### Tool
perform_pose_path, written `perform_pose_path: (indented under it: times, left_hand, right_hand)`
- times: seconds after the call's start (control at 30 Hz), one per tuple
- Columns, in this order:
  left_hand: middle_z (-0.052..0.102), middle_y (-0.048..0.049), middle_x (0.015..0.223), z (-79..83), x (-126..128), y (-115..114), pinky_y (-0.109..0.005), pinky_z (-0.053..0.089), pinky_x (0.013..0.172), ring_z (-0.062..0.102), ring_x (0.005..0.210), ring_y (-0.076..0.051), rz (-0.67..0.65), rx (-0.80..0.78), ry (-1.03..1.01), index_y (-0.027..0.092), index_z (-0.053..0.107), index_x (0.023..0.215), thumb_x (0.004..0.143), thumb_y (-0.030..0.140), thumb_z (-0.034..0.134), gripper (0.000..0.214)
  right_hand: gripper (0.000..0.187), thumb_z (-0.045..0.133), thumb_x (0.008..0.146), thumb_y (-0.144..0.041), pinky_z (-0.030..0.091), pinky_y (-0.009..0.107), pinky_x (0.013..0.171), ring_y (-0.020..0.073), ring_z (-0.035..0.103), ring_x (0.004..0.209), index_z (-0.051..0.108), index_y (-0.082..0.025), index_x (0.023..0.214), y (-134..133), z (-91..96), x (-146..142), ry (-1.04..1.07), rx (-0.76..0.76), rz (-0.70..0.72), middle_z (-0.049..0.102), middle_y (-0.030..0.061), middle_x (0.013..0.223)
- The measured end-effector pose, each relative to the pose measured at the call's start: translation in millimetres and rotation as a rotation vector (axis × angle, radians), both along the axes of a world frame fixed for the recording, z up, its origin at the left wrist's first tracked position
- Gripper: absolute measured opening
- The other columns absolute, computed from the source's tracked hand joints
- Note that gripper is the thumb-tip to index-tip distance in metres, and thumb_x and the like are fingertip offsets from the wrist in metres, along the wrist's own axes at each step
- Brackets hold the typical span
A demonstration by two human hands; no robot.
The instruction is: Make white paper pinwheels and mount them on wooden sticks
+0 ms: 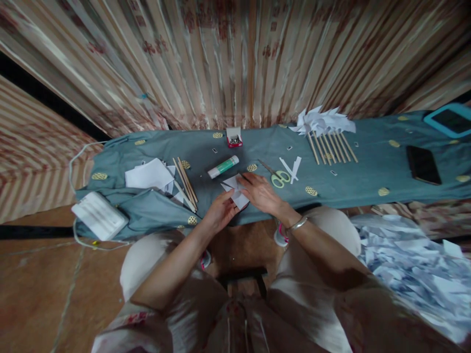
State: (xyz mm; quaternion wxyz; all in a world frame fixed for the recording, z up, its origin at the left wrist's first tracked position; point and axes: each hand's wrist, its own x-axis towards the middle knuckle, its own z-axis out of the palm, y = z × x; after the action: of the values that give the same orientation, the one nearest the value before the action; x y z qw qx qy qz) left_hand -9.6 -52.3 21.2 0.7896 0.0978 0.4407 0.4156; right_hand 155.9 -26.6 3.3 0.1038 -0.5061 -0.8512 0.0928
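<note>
Both hands work on a small white folded paper piece (235, 192) lying at the near edge of the teal cloth-covered table (368, 189). My left hand (219, 212) pinches the paper's near left corner. My right hand (260, 192) lies over its right side, fingers pressed down on it. A green and white glue stick (222, 166) lies just beyond the paper. Yellow-handled scissors (278, 176) rest to the right of my right hand, with white paper strips (291, 168) beside them.
Wooden sticks (186, 184) and white paper sheets (147, 175) lie left. Finished paper pinwheels on sticks (326, 130) lie at the back right. A small red box (234, 138), a black phone (423, 164), a blue tablet (449, 119), a white pack (98, 214) and paper scraps (415, 274) on the floor.
</note>
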Motion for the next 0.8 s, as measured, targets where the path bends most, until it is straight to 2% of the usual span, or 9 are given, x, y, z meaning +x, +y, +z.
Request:
perform_pose_path:
  times: [0.07,0.17,0.27,0.37,0.47,0.57,0.6,0.8]
  left_hand:
    - [0.077,-0.0095,0.092,2.1,-7,-9,-0.031,0.059,0.088,0.074,0.082,-0.018,-0.003,0.016,0.020,0.013,0.068,0.100,0.092,0.015,0.060,0.012]
    - [0.076,-0.0120,0.098,3.0,-22,-25,-0.032,0.060,0.088,0.075,0.089,-0.020,-0.036,0.047,0.014,0.012,0.065,0.107,0.092,0.015,0.061,0.016]
    - [0.076,-0.0141,0.100,0.0,-35,-36,-0.034,0.059,0.091,0.076,0.095,-0.023,-0.029,0.026,0.032,0.012,0.062,0.112,0.087,0.016,0.068,0.026]
    - [0.076,-0.0123,0.099,-5.5,-37,-37,-0.036,0.059,0.093,0.076,0.095,-0.023,-0.029,0.049,0.052,0.014,0.063,0.111,0.081,0.016,0.076,0.032]
    - [0.077,-0.0064,0.092,-11.8,-27,-28,-0.037,0.060,0.091,0.075,0.085,-0.019,-0.024,0.101,0.068,0.014,0.066,0.104,0.077,0.013,0.080,0.030]
    - [0.073,-0.0015,0.078,-17.5,-10,-12,-0.033,0.060,0.090,0.071,0.070,-0.011,0.008,0.117,0.103,0.012,0.067,0.082,0.078,0.011,0.079,0.012]
    - [0.073,-0.0016,0.076,-19.1,-4,-6,-0.032,0.060,0.091,0.070,0.069,-0.010,0.015,0.116,0.108,0.012,0.066,0.076,0.079,0.011,0.078,0.012]
    - [0.070,-0.0014,0.070,-20.1,15,23,-0.039,0.058,0.098,0.069,0.068,-0.011,0.025,0.103,0.114,0.012,0.064,0.068,0.080,0.010,0.076,0.018]
  right_hand:
    - [0.043,0.046,0.101,-0.027,0.043,0.049,0.109,0.0340,0.049,0.137,0.056,-0.011,0.140,3,-1.0,-1,-0.041,0.003,-0.009,0.053,0.0214,0.147]
    - [0.041,0.047,0.101,-0.027,0.045,0.051,0.108,0.0349,0.050,0.136,0.058,-0.011,0.137,7,-3.0,-1,-0.055,0.007,-0.020,0.054,0.0216,0.147]
    - [0.040,0.048,0.100,-0.027,0.046,0.052,0.107,0.0351,0.052,0.134,0.058,-0.012,0.136,9,-5.2,-1,0.000,-0.007,-0.029,0.055,0.0209,0.145]
    - [0.038,0.048,0.100,-0.025,0.048,0.049,0.108,0.0328,0.057,0.130,0.059,-0.012,0.134,12,-5.7,1,0.106,-0.029,-0.045,0.059,0.0205,0.141]
    - [0.038,0.047,0.099,-0.024,0.049,0.047,0.107,0.0316,0.060,0.127,0.058,-0.010,0.133,16,-4.8,8,0.217,-0.046,-0.088,0.062,0.0208,0.137]
    - [0.038,0.048,0.098,-0.023,0.049,0.047,0.107,0.0312,0.061,0.126,0.058,-0.010,0.131,21,-3.1,16,0.276,-0.028,-0.119,0.064,0.0200,0.135]
    - [0.037,0.048,0.097,-0.022,0.049,0.047,0.107,0.0308,0.061,0.125,0.058,-0.011,0.131,23,-2.2,19,0.281,-0.019,-0.125,0.065,0.0194,0.134]
    - [0.036,0.048,0.096,-0.018,0.048,0.047,0.105,0.0320,0.062,0.119,0.060,-0.007,0.128,26,6.5,24,0.166,-0.009,-0.114,0.065,0.0199,0.129]
